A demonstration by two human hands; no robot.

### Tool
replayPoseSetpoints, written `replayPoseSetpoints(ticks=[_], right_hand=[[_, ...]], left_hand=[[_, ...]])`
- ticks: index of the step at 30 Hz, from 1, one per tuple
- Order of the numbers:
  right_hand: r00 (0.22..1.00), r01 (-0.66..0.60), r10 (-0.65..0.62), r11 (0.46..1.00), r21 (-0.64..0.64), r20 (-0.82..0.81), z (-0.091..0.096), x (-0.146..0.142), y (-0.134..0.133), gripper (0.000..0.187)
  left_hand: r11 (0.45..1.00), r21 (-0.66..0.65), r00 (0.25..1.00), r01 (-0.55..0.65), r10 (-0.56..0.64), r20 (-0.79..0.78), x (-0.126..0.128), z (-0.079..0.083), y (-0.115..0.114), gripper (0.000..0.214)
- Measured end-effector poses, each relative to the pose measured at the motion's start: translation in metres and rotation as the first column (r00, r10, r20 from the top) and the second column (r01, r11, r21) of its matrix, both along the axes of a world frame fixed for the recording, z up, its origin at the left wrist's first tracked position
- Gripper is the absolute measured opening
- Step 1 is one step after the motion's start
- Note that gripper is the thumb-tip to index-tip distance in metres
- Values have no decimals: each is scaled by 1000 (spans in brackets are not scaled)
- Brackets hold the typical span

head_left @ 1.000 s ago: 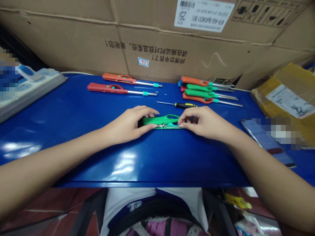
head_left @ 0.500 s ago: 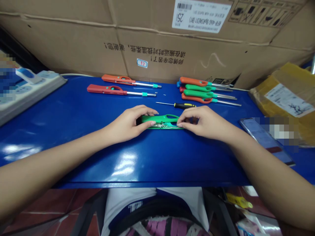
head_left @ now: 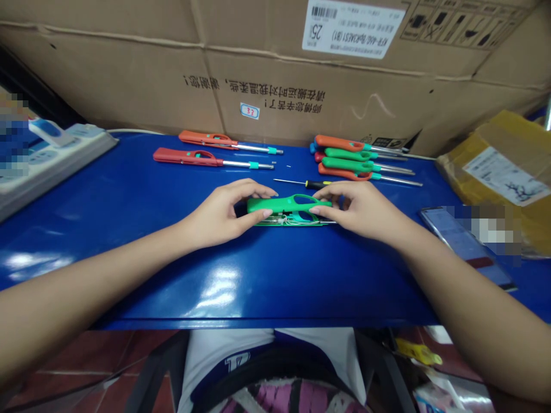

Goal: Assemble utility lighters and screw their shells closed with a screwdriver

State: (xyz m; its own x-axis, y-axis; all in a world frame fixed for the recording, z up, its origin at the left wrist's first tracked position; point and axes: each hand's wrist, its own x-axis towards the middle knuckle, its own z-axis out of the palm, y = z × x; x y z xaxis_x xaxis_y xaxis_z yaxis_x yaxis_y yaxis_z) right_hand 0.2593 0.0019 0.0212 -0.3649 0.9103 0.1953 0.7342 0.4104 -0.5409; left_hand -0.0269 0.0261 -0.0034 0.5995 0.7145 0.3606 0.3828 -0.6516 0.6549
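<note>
Here, left fingers [head_left: 257, 217] and right fingers [head_left: 329, 214] grasp green cover [head_left: 278, 204] at opposite ends, beside exposed wires [head_left: 290, 221]; screwdriver [head_left: 313, 184] beyond.

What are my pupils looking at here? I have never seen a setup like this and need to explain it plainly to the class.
There is no machine: a person works with two bare hands, seen by a camera worn on the head, looking forward and down.

The left hand and right hand hold opposite ends of a green cover. Along its near edge, the inside of the lower half shows, with thin pale wires.

On the blue table, beyond the hands, lie a screwdriver, two reddish stick-shaped tools and a group of similar ones in orange, green and other colours. A power strip is at the left, a phone at the right. Behind stands a large cardboard box.
</note>
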Motion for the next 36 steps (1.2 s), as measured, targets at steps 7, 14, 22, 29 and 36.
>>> replayPoseSetpoints(ticks=[7,14,22,29,36], right_hand=[[1000,-10,11,998,60,-11,2,-2,-1,24],[999,-21,20,998,60,27,0,-1,0,26],[993,-100,98,995,24,64,-4,3,1,25],[976,-170,167,985,6,136,2,5,-2,21],[928,-193,156,978,77,338,6,5,-5,17]], left_hand=[[999,32,993,22,-18,-120,2,-1,0,45],[1000,-11,995,9,-10,-102,3,-5,1,42],[1000,23,998,14,-13,-68,1,2,0,35],[944,257,973,207,-171,-154,-10,8,7,31],[920,309,945,243,-152,-291,-13,7,9,33]])
